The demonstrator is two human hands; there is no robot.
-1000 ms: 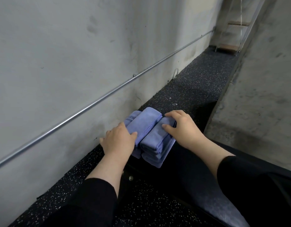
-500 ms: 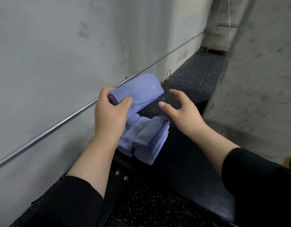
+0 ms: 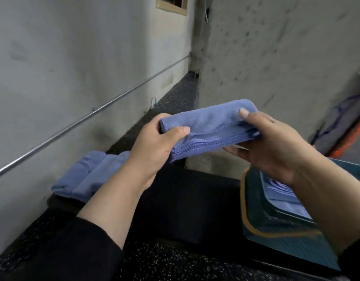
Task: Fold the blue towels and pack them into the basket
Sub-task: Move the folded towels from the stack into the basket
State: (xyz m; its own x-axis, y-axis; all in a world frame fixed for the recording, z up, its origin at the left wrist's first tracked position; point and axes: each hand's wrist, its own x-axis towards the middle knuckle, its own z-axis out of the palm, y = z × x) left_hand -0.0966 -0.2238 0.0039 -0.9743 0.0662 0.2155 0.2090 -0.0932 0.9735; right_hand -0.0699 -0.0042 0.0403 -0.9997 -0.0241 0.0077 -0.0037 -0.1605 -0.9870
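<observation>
Metal rail [image 3: 90, 116] along grey wall [image 3: 53, 57]

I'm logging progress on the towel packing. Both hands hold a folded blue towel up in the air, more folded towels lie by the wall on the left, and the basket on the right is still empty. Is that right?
Not quite: the basket is not empty. The head view shows blue towels in the basket, partly hidden by the right forearm. The rest stands: the left hand and right hand hold a folded towel up, and more folded towels lie by the wall.
</observation>
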